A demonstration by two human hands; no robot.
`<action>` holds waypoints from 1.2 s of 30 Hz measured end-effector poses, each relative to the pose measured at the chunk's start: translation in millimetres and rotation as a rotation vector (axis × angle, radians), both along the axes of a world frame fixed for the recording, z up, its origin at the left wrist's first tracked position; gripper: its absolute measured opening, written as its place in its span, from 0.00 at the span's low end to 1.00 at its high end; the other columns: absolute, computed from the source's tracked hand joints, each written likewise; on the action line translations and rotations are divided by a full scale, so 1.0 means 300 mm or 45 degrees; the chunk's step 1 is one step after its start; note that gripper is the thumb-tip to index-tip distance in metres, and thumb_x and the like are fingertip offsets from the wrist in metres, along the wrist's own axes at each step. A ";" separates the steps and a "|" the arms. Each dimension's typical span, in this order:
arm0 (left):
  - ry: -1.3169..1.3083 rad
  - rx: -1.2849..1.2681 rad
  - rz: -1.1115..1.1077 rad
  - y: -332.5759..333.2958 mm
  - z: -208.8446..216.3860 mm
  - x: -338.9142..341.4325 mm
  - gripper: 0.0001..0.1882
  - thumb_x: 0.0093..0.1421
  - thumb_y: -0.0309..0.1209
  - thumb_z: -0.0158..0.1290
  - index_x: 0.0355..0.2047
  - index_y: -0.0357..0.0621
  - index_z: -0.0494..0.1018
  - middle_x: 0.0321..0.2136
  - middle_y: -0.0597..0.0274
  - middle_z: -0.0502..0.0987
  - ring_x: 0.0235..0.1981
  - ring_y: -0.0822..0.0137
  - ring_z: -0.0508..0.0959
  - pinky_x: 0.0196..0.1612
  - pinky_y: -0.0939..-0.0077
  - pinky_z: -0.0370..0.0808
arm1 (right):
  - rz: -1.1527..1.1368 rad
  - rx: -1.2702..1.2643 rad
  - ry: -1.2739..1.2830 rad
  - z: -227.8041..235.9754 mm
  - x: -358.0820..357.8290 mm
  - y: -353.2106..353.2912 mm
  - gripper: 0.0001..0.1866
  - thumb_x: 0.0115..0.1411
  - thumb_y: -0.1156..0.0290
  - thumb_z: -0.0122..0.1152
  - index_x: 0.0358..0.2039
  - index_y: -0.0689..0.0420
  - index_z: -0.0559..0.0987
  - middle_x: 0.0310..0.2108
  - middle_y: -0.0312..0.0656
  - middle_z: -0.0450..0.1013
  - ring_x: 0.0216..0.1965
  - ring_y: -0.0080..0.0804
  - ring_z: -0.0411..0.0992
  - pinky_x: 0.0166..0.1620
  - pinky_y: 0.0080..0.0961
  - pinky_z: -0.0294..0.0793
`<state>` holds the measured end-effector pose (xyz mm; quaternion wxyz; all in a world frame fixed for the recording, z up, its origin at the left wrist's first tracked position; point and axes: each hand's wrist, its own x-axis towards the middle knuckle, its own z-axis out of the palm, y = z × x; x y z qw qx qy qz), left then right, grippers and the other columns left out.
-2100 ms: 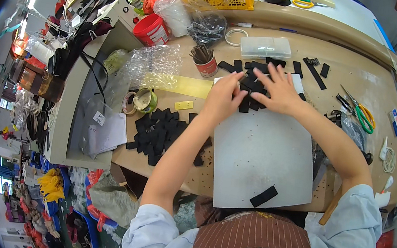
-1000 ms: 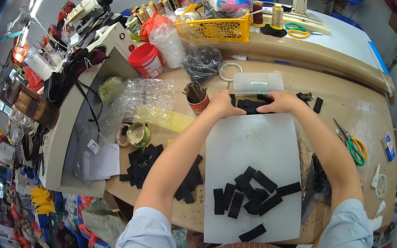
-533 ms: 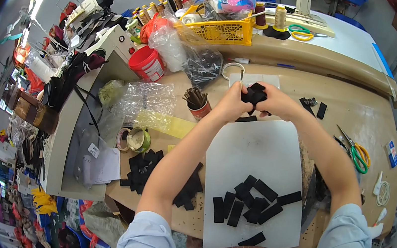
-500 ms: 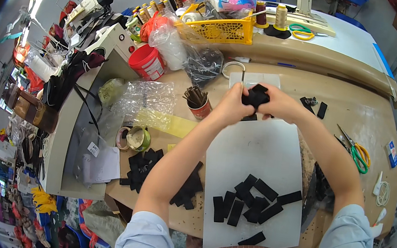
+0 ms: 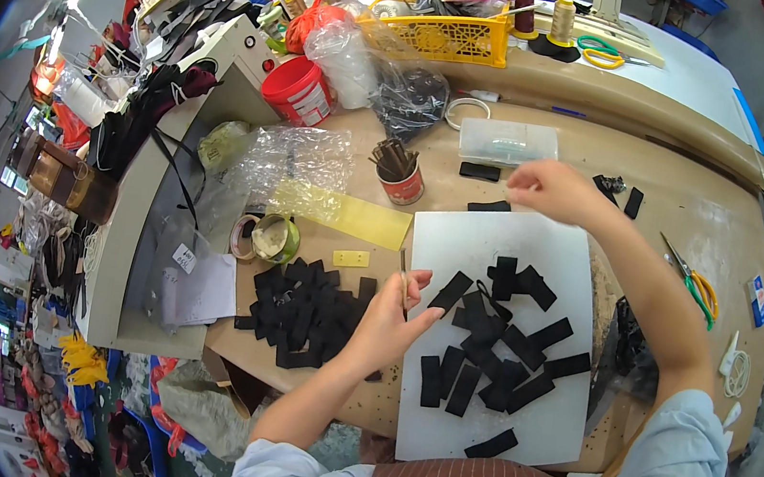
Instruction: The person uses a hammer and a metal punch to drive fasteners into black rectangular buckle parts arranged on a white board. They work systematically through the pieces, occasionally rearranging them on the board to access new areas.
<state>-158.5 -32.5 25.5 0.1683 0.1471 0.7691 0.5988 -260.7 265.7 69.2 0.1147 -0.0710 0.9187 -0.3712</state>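
Note:
My left hand is over the left edge of the white board, fingers closed on a thin brownish stick that points up. Loose black fabric strips lie scattered and overlapping on the board beside it. Higher up, my right hand hovers by the board's far edge, fingers loosely bent and a little apart, with nothing visible in them. Just left of its fingertips lies a black strip. Another black piece rests in front of a clear plastic box.
Left of the board sits a heap of black pieces, with tape rolls behind. A can of brown sticks, a red bucket and a yellow basket stand farther back. Scissors lie at the right.
The black bundle between both hands is gone from them, and more black strips lie on the board. My left hand has come nearer with the stick; my right hand has moved slightly right.

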 end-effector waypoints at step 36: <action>0.011 0.209 0.630 -0.284 -0.059 0.343 0.12 0.60 0.19 0.52 0.34 0.40 0.58 0.51 0.43 0.69 0.53 0.58 0.72 0.54 0.69 0.69 | 0.348 -0.191 -0.254 0.021 -0.028 -0.015 0.22 0.56 0.59 0.64 0.44 0.62 0.75 0.39 0.48 0.75 0.43 0.40 0.73 0.49 0.28 0.70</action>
